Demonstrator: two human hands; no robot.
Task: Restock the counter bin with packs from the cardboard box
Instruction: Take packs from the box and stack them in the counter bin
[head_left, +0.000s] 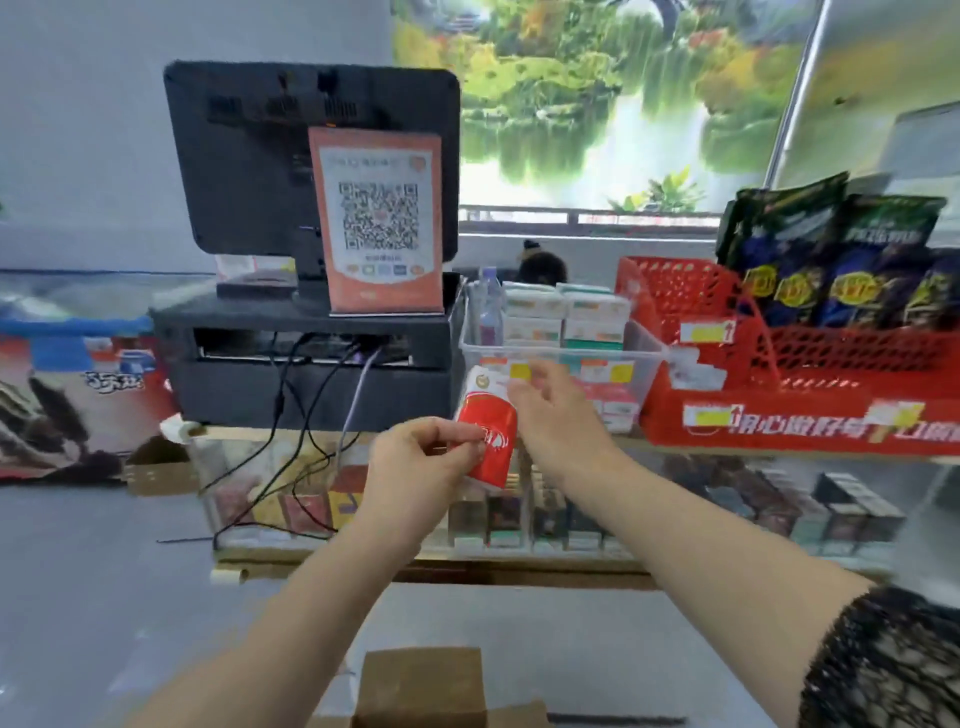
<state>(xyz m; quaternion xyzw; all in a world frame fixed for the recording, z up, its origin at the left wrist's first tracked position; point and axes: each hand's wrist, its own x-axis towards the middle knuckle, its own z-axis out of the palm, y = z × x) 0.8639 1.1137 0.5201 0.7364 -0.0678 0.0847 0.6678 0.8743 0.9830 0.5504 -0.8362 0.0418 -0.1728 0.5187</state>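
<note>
Both hands hold one red-and-white pack (485, 415) in the air, tilted with its white end up. The left hand (421, 457) pinches the red lower part between thumb and fingertips. The right hand (556, 410) has its fingers curled onto the white upper corner, though blur hides the exact contact. Directly behind the held pack, and just above it, stands the clear plastic counter bin (647, 358), with stacked white boxes (563, 312) at its back and a water bottle (488, 306) at its left. Right of the grip, touching the bin's side, is a red basket (779, 415) holding dark snack bags (831, 260). Up and to the left of the grip an orange QR-code sign (379, 223) leans against the back of a black monitor (249, 156). Well below the hands, between the forearms, lies the cardboard box (421, 686); its contents are out of view
</note>
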